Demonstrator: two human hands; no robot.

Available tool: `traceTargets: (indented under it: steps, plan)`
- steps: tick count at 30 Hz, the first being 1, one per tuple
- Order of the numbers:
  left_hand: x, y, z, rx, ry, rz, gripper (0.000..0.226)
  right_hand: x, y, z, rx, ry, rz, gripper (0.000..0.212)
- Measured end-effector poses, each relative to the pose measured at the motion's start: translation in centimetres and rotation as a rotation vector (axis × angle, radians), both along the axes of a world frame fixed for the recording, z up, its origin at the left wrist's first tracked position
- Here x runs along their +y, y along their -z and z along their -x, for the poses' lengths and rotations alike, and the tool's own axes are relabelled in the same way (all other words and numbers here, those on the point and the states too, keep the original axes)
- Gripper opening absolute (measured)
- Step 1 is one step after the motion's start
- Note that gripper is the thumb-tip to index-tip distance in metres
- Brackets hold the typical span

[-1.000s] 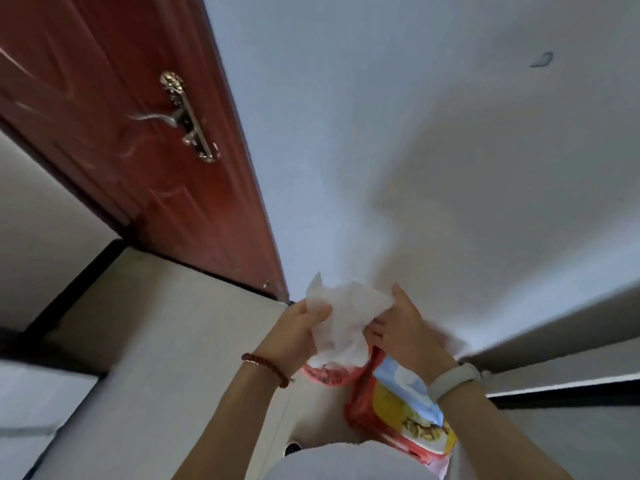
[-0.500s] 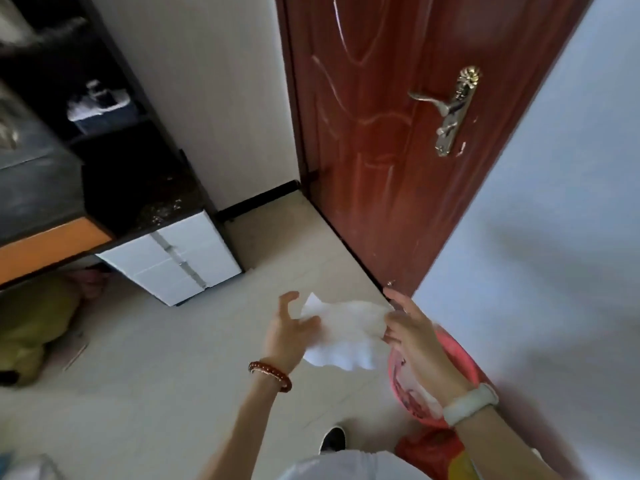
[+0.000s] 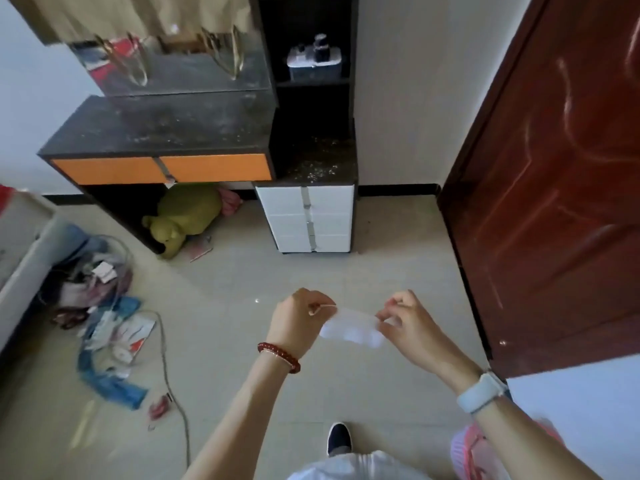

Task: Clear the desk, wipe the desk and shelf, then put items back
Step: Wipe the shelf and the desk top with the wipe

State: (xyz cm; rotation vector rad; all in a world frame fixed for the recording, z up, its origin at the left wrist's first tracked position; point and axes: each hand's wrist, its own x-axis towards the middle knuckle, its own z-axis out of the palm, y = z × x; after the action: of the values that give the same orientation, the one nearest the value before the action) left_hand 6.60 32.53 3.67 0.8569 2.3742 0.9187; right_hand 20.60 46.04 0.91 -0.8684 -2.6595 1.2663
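The wet wipe (image 3: 349,330) hangs stretched between your hands above the floor, well short of the desk (image 3: 156,128); your left hand (image 3: 298,322) pinches one end in curled fingers, your right hand (image 3: 403,320) pinches the other; the desktop looks cleared but dusty, as does the shelf ledge (image 3: 313,157); so by my read you're opening the wipe to start wiping; next, step forward and lay it flat on the dusty top.
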Motion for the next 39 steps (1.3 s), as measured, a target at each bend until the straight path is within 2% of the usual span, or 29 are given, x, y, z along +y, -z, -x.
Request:
traceTargets:
  steps: [2, 5, 8, 10, 13, 16, 18, 21, 24, 27, 30, 35, 39]
  plan:
    - [-0.7, 0.5, 2.5, 0.032, -0.028, -0.049, 0.007, 0.1, 0.2, 2.6, 0.005, -0.041, -0.054, 0.013]
    - [-0.5, 0.6, 5.7, -0.03, -0.009, -0.089, 0.005, 0.7, -0.4, 5.8, 0.029, -0.08, -0.097, 0.011]
    - [1.4, 0.4, 8.3, -0.039, -0.027, -0.15, 0.009, 2.2, -1.5, 8.3, 0.044, -0.101, 0.053, 0.015]
    - [3.0, 0.1, 9.9, -0.013, -0.057, -0.201, 0.01, 3.5, -2.0, 9.9, -0.015, -0.089, 0.203, 0.008]
    - [6.2, 0.2, 12.7, 0.034, -0.035, -0.273, 0.011, 6.1, -1.4, 13.2, -0.023, -0.035, 0.228, 0.011]
    - [10.0, 0.4, 15.6, 0.098, 0.031, -0.337, 0.005, 9.6, -0.2, 17.3, 0.062, 0.133, 0.285, 0.027]
    - [13.1, 0.7, 17.7, 0.143, 0.099, -0.366, 0.013, 12.8, 0.4, 20.6, 0.133, 0.26, 0.508, 0.027]
    - [18.2, 1.4, 21.1, 0.121, 0.164, -0.333, 0.027, 17.6, 1.4, 26.2, 0.242, 0.478, 0.946, 0.008]
    - [23.7, 2.7, 24.6, 0.079, 0.203, -0.159, 0.03, 22.7, 2.4, 31.3, 0.262, 0.524, 1.155, 0.03]
    - [27.2, 4.4, 27.6, 0.06, 0.358, -0.023, 0.04, 26.4, 3.0, 35.0, 0.251, 0.526, 1.262, 0.037]
    - [29.3, 5.2, 30.5, 0.086, 0.374, 0.035, 0.049, 28.8, 3.7, 38.3, 0.19, 0.559, 1.118, 0.017]
    - [31.0, 6.6, 37.0, 0.014, 0.179, 0.026, 0.038, 31.7, 5.6, 43.3, 0.125, 0.693, 0.829, 0.025]
    - [31.3, 9.9, 43.1, 0.02, 0.131, 0.147, 0.03, 33.5, 8.2, 46.2, 0.033, 0.706, 0.477, 0.021]
